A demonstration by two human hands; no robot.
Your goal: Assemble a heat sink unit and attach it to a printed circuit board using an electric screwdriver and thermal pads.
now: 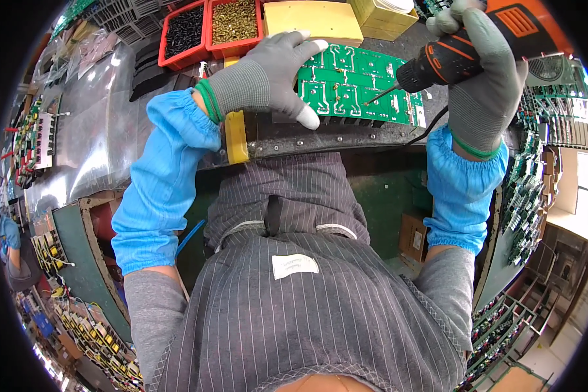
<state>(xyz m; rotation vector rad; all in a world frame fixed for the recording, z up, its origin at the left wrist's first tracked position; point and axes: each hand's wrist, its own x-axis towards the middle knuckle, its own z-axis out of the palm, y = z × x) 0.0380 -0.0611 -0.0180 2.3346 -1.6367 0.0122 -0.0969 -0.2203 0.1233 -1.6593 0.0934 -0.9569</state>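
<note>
Lying near the front edge: a green circuit board (362, 81), flat and rectangular, its long side running roughly along that edge of the dark surface (281, 135); pale, silvery tracks cross its face, and dark blocky parts show under its near side.
Left hand: in a grey knitted glove with white-coated tips, the left hand (277, 72) rests at the board's left end, fingers spread wide, thumb by the near corner and forefinger by the far one.
Right hand: in a similar glove, the right hand (487, 95) has its fingers wrapped around a power screwdriver (457, 57) of hard orange and black plastic.
Bit: the slim metal bit (383, 96) slants down to the right half of the board; whether its tip touches is too small to tell.
Cord: a thin black cord (430, 132) curves by the board's right end.
Front edge: a smooth yellow strip (236, 138) wraps over it, left of the board.
Far edge: two red plastic bins, one of black screws (185, 31), one of brass-coloured screws (234, 21); right of them, a flat yellow slab (313, 23).
Left part: a glossy, wrinkled clear sheet (91, 124) covers the surface.
</note>
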